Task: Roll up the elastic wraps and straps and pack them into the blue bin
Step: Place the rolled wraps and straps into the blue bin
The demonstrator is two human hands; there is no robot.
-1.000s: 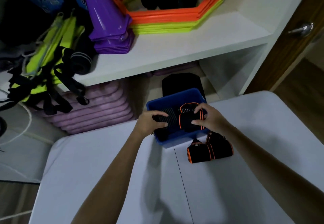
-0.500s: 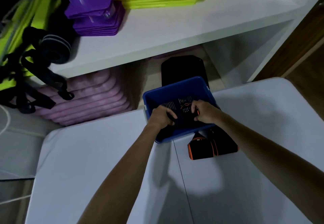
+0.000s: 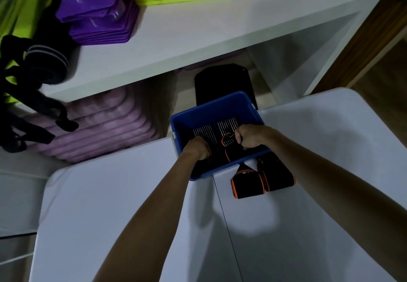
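I see both hands down inside the blue bin (image 3: 211,107) at the table's (image 3: 110,204) far edge: left hand (image 3: 196,148) and right hand (image 3: 248,137) curl onto the black orange-edged wrap (image 3: 228,144). Two rolled wraps (image 3: 262,178) lie just beside the bin's near wall.

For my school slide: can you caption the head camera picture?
Both hands press black wraps into the blue bin.
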